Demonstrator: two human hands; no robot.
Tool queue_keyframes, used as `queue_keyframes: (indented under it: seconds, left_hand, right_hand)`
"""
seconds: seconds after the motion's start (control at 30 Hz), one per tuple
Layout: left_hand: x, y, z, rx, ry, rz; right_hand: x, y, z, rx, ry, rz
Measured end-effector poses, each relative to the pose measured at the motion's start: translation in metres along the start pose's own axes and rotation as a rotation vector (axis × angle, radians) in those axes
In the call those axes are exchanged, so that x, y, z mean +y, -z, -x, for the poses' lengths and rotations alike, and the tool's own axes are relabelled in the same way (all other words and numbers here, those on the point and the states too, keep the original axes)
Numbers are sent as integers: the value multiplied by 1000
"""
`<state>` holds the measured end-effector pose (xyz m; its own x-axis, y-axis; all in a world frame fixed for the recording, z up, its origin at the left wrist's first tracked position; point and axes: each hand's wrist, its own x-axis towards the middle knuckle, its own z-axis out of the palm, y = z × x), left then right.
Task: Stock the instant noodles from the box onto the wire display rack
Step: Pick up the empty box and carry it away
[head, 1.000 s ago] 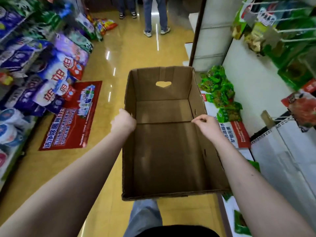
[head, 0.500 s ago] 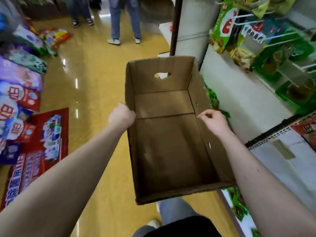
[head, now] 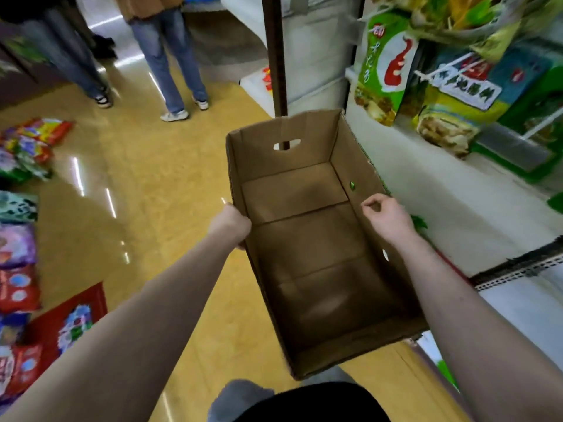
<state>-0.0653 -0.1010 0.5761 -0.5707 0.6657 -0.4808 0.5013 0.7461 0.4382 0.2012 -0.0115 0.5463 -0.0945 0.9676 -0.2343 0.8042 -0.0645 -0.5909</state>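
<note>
Box (head: 307,239) between hands, both grips closed

Retail shop aisle. Wire display rack (head: 475,71) with hanging green snack bags (head: 385,68) beyond right-hand fingers (head: 370,205); packaged goods (head: 18,269) stacked left of left hand (head: 230,223); glossy yellow floor (head: 146,193); standing customers (head: 170,56) ahead.
</note>
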Motion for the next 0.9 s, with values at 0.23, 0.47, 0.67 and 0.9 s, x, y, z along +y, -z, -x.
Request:
queue_keyframes:
  seconds: [0.23, 0.47, 0.67, 0.9]
  left_hand:
    - [48, -1, -98, -117, -81, 86]
    - [66, -7, -168, -411, -110, 138]
    - [59, -8, -187, -508, -79, 103]
    - [47, -23, -198, -694, -211, 40]
  right_hand:
    - [-57, -38, -37, 73, -12, 6]
    - [-144, -122, -43, -184, -74, -61]
    - [-166, -179, -37, -152, -276, 73]
    - [-146, -202, -30, 42, -432, 126]
